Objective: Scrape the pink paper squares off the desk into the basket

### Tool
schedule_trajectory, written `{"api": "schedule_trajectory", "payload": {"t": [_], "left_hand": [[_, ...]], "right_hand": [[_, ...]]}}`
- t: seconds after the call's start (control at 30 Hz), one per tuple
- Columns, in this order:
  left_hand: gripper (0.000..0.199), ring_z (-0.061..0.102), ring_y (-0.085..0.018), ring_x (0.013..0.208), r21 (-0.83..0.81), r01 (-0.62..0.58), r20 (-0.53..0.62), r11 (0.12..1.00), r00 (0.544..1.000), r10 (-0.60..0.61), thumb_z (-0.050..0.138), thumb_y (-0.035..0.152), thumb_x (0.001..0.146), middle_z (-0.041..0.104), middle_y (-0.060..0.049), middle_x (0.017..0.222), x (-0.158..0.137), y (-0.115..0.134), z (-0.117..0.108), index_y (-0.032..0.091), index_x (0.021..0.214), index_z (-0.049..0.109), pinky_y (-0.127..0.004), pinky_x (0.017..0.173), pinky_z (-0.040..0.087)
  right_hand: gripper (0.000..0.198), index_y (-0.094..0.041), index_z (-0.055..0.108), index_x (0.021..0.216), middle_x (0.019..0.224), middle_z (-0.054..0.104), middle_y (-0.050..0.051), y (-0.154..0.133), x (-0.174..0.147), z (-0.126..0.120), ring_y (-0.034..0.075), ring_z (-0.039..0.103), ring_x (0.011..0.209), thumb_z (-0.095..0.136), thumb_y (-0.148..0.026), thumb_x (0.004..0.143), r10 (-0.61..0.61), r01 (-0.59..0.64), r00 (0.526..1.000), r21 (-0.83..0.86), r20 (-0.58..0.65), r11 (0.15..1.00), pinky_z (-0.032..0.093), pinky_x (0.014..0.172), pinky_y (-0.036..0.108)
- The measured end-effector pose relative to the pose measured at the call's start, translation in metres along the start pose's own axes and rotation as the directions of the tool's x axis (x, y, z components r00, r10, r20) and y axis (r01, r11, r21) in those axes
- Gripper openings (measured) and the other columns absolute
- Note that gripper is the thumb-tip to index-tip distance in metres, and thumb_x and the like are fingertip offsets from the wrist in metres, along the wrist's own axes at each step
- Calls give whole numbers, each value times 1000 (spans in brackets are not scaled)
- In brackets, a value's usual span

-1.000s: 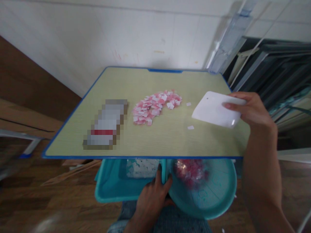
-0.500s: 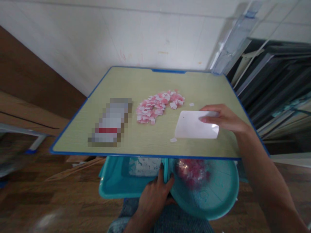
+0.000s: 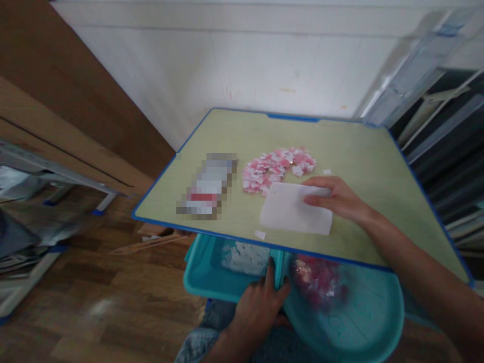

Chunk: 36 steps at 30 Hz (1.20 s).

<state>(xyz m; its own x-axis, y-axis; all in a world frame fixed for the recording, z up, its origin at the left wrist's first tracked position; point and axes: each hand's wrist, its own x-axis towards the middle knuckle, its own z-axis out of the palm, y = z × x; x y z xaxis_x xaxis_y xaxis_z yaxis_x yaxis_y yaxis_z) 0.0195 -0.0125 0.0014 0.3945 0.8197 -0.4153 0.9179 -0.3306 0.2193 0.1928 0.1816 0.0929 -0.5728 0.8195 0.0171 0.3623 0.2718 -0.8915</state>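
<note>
Our right fingers (image 3: 318, 200) grip a white card (image 3: 289, 212), left fingers (image 3: 269, 275) the tub rims (image 3: 279, 269); hasty sweeping could knock the card's eight-o'clock slip (image 3: 260, 235) off.

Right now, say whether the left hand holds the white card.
No, the right hand holds the white card; the left hand touches the teal tray.
</note>
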Motion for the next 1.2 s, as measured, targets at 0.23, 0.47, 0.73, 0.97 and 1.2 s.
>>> {"api": "schedule_trajectory", "payload": {"t": [0.23,0.47,0.73,0.97,1.2], "left_hand": [[77,63,-30,83,-21,6,25,1000,1000,-5,71,50,59,28,-25,138,0,0,1,30,126,39,-40,64,52],[77,62,-31,87,-36,2,41,999,999,0,71,50,60,24,-28,138,1,0,0,28,127,38,-41,66,52],[76,62,-30,85,-30,28,41,999,999,-27,70,50,61,31,-22,137,3,-3,2,33,127,37,-41,65,52],[75,62,-30,85,-31,43,49,999,998,-41,71,48,62,29,-22,138,4,-2,3,33,127,37,-41,66,51],[77,61,-31,87,-28,31,52,999,998,-29,71,49,61,30,-22,137,5,-1,2,32,128,36,-41,66,51]], "right_hand": [[27,-16,63,84,74,62,1,4,-1,1,13,58,64,64,-37,67,119,-121,992,41,46,992,46,54,22],[24,-17,63,84,79,64,2,-5,-2,15,15,60,71,62,-37,70,68,-68,989,-4,134,998,47,59,24],[26,-18,64,85,81,65,2,-4,-4,11,16,60,73,61,-39,70,41,-38,995,-31,91,999,46,61,26],[26,-18,64,87,84,66,4,-5,-5,12,18,60,75,58,-38,73,19,-12,997,-87,76,996,46,61,26],[26,-19,64,90,86,66,3,-6,-6,14,18,60,78,58,-39,73,-47,70,983,-126,175,990,46,68,29]]}}
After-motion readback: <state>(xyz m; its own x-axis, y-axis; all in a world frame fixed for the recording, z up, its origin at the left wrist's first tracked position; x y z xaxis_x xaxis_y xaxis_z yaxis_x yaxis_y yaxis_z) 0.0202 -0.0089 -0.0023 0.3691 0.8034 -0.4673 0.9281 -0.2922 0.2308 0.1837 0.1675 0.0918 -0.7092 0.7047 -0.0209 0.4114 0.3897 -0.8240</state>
